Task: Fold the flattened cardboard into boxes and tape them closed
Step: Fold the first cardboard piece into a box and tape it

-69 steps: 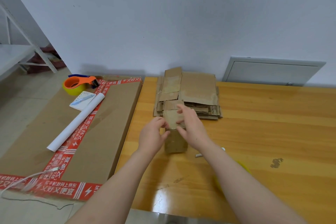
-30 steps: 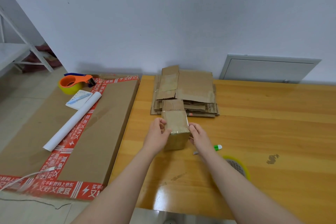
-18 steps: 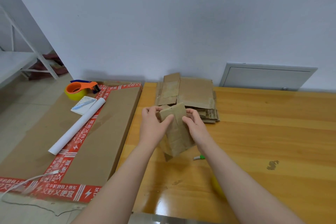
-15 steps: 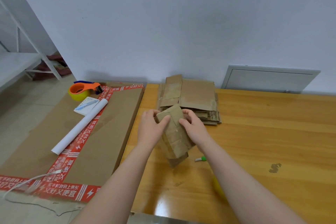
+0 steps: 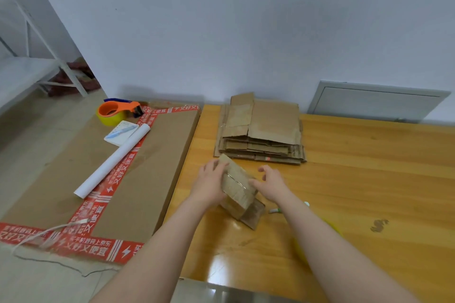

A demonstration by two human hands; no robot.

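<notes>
nearest, a yellow roll (image 5: 300,251) peeks out from under the right forearm on the wooden surface (image 5: 369,179); probably tape, though most of it is hidden. just past it lies a small white and green marker (image 5: 277,210).

then the work itself: one small box (image 5: 237,189) lies tilted on the surface between the hands. the left hand (image 5: 210,186) grips its left side, fingers curled at the far corner. the right hand (image 5: 270,183) is released, its thumb touching the box's right side and the other fingers spread loose above it.

a shiny strip of tape runs across the box's upper face, so i judge that seam closed. at the near end a flap stands off, so that end is not yet folded in or taped. what the box holds cannot be seen.

beyond, a stack of flattened cardboard (image 5: 261,130) sits near the wall, many sheets deep, so most of the job is left.

to the left, a large flat carton (image 5: 147,179) edged with red printed tape carries a white paper roll (image 5: 113,160) and a notepad (image 5: 120,130) with a blue pen. at its far end sits an orange tape dispenser (image 5: 115,109), well apart from both hands.
</notes>
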